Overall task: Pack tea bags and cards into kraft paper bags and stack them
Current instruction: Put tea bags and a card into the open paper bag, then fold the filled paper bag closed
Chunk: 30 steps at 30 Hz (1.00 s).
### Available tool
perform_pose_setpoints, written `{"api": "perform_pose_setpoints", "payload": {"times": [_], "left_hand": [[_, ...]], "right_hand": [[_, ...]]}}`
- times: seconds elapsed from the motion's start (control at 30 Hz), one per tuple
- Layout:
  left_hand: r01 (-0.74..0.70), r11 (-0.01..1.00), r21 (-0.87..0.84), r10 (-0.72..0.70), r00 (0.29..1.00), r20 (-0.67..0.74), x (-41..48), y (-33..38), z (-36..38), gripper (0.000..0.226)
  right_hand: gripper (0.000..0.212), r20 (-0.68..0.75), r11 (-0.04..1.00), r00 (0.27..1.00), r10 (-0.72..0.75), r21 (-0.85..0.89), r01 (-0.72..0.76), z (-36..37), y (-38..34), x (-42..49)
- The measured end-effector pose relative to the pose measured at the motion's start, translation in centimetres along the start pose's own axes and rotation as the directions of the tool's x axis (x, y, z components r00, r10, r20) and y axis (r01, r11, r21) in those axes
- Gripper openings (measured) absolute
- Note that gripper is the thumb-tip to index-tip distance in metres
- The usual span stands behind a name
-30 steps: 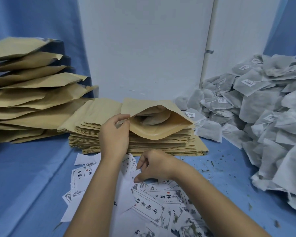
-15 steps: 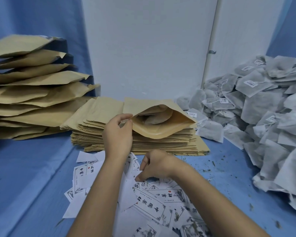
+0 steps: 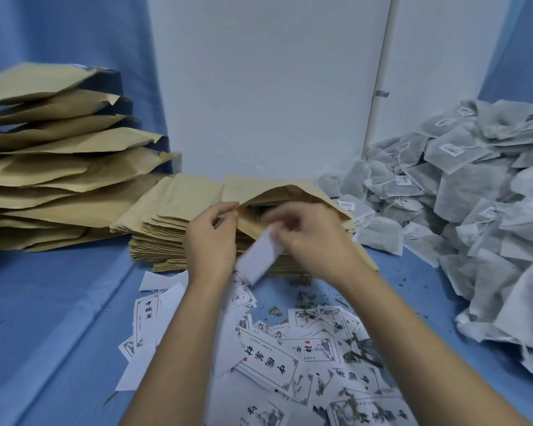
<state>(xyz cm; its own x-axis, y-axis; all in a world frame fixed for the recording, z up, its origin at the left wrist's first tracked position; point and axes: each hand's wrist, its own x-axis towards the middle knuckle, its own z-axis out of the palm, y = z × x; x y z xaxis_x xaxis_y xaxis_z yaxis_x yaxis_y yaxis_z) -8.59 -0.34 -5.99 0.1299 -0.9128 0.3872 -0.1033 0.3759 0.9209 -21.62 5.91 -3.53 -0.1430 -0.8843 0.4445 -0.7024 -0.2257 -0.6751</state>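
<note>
- Card (image 3: 259, 258) pinched in right hand (image 3: 316, 238), blurred, at mouth of kraft bag (image 3: 293, 190) atop flat-bag pile (image 3: 166, 229).
- Left hand (image 3: 211, 241) pinches bag lip, holding it open.
- Risk: card snagging lip if it sags.

We count one open kraft bag (image 3: 290, 192) and place the rest from it. Just before its mouth are two hands, a left hand (image 3: 211, 241) and a right hand (image 3: 314, 238), and one blurred card (image 3: 259, 256). Beneath it lies one stack of flat bags (image 3: 157, 232), too many to count. Left of it stands one pile of filled bags (image 3: 59, 167), at least eight. Right of it is one heap of tea bags (image 3: 474, 195), uncountable. Nearer us than it, loose cards (image 3: 268, 361) number over a dozen.
</note>
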Motion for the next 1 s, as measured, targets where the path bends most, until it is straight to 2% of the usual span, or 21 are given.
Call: {"api": "perform_pose_setpoints", "payload": {"times": [0.07,0.13,0.23,0.33,0.43,0.5,0.6,0.73,0.83,0.93,0.97,1.0], "left_hand": [[-0.022,1.0,-0.014,0.022,1.0,0.004,-0.1,0.1,0.1,0.017],[-0.067,0.997,-0.023,0.067,0.998,0.013,-0.4,0.2,0.3,0.018],[-0.16,0.987,0.013,0.16,0.987,0.012,-1.0,0.5,0.6,0.019],[-0.25,0.966,0.061,0.25,0.968,-0.003,-1.4,0.7,1.0,0.019],[-0.313,0.949,0.025,0.313,0.95,0.001,-1.8,0.9,1.2,0.016],[-0.392,0.92,-0.003,0.392,0.92,0.012,-2.3,1.1,1.4,0.014],[-0.546,0.837,0.026,0.546,0.838,0.004,-2.8,1.0,1.6,0.013],[-0.627,0.777,0.046,0.629,0.777,-0.02,-3.0,0.6,1.8,0.012],[-0.585,0.811,0.01,0.585,0.811,-0.025,-2.9,0.4,1.9,0.013],[-0.436,0.899,-0.047,0.435,0.9,-0.014,-2.8,0.6,2.1,0.014],[-0.376,0.925,-0.059,0.377,0.926,-0.004,-2.8,0.8,2.2,0.012],[-0.309,0.948,-0.077,0.31,0.951,0.001,-2.8,1.0,2.3,0.009]], "right_hand": [[0.026,-0.286,0.978,0.936,-0.206,-0.092,0.187,-1.2,-0.1,0.1],[0.021,-0.371,0.92,0.853,-0.368,-0.278,0.275,-1.7,0.3,0.0],[0.017,-0.258,0.821,0.833,-0.49,-0.456,0.343,-1.6,1.4,-0.3],[0.02,-0.158,0.8,0.871,-0.464,-0.497,0.337,-1.2,2.1,-0.3],[0.015,-0.151,0.804,0.887,-0.437,-0.508,0.309,-1.0,2.6,-0.1],[0.014,-0.154,0.831,0.902,-0.402,-0.475,0.289,-1.0,2.8,0.1],[0.022,-0.136,0.86,0.922,-0.362,-0.432,0.273,-1.0,2.9,0.3],[0.026,-0.102,0.899,0.959,-0.264,-0.386,0.207,-1.2,3.6,0.6],[0.022,-0.162,0.944,0.966,-0.204,-0.293,0.15,-0.9,3.6,0.6],[0.012,-0.401,0.971,0.885,-0.237,-0.115,0.208,0.0,2.3,0.0],[0.016,-0.438,0.965,0.864,-0.249,-0.035,0.261,0.4,1.8,-0.3],[0.028,-0.415,0.957,0.879,-0.234,0.062,0.284,0.8,1.5,-0.6]]}}
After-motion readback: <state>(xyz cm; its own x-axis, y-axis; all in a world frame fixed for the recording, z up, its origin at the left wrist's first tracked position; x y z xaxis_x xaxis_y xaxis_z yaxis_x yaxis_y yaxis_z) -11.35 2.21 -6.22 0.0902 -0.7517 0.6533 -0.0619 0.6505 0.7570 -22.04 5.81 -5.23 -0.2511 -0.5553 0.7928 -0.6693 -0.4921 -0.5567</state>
